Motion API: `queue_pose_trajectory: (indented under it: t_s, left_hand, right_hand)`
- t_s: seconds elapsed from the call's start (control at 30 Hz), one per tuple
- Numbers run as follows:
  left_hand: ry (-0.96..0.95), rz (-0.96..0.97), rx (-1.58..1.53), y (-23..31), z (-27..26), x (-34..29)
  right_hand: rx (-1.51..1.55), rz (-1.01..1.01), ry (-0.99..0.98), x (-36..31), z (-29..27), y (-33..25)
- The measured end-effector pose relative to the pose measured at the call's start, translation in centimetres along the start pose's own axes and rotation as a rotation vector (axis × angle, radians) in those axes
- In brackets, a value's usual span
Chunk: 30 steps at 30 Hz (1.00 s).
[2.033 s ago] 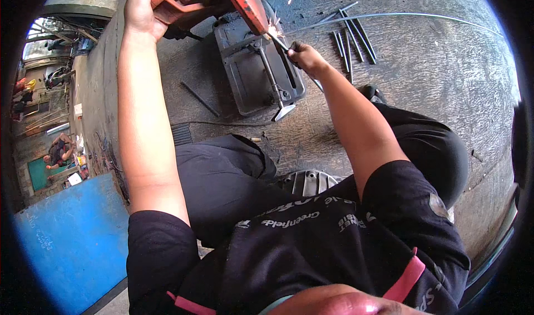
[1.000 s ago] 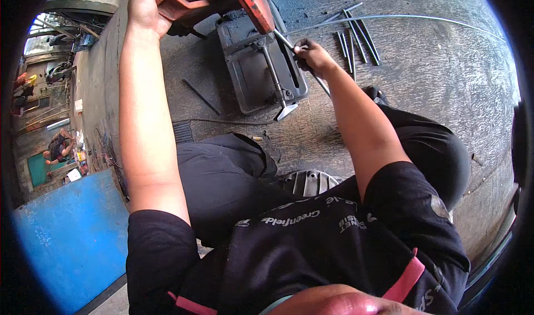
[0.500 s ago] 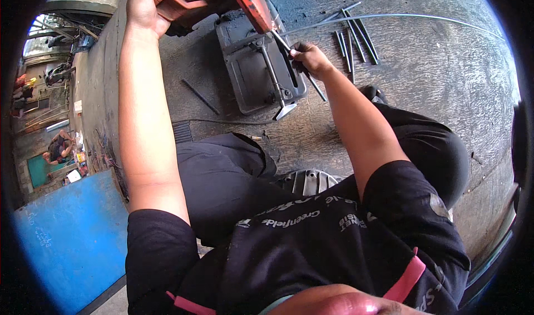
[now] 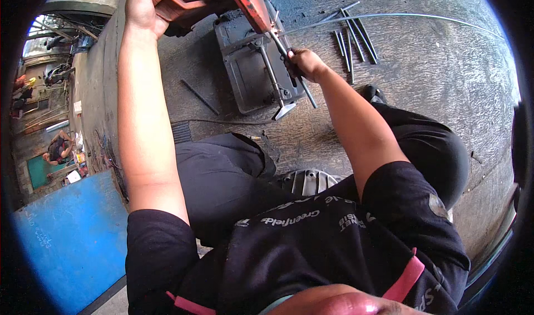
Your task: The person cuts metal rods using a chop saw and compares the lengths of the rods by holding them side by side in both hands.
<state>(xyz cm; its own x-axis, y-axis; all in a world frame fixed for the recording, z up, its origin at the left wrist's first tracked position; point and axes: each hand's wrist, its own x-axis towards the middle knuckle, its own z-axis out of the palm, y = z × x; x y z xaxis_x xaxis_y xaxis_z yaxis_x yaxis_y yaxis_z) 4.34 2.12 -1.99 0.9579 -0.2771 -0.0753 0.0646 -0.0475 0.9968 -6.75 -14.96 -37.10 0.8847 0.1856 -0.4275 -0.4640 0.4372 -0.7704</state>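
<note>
At the top left, my left hand (image 4: 142,9) is wrapped around the orange handle (image 4: 177,5) of a cut-off saw. The saw's worn orange-red blade guard (image 4: 247,6) slants down toward its dark base plate (image 4: 247,90), which rests on the floor. My right hand (image 4: 306,63) is closed around a slim grey metal rod (image 4: 309,92). The rod's far end meets the saw by the tip of the guard, and its near end sticks out below my hand. Beside the rod runs the saw's clamp screw (image 4: 271,70) with a pale handle (image 4: 285,111). The blade is mostly hidden.
Several cut metal rods (image 4: 361,34) lie on the floor at the upper right, under a long thin bar (image 4: 417,16). Left of the base are another rod (image 4: 199,96) and a black cable (image 4: 222,121). A blue panel (image 4: 72,242) stands at lower left; a person (image 4: 58,148) is beyond it.
My right hand has shifted slightly to the left and nearer. The rod's near end has swung left and toward me. My left hand stays on the saw handle, almost still.
</note>
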Motion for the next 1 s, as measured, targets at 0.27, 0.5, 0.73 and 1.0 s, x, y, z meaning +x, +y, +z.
queue_pose_trajectory:
  t_s: [0.27, 0.5, 0.73, 1.0]
  left_hand:
    - [-0.024, 0.014, -0.005, 0.1, -0.6, 0.0]
    - [-0.052, 0.009, -0.030, 0.0, -0.5, 0.2]
    - [-0.031, 0.011, 0.014, 0.2, -0.6, -0.1]
    - [-0.013, -0.019, 0.007, 0.1, -0.5, 0.0]
  right_hand:
    - [-0.076, -0.064, 0.087, -1.0, 0.7, -1.5]
    - [-0.140, -0.158, 0.091, -0.1, -0.5, -1.1]
    - [-0.114, -0.034, 0.054, -0.8, 0.5, -1.7]
    - [0.044, 0.048, -0.033, -0.9, 0.4, -1.6]
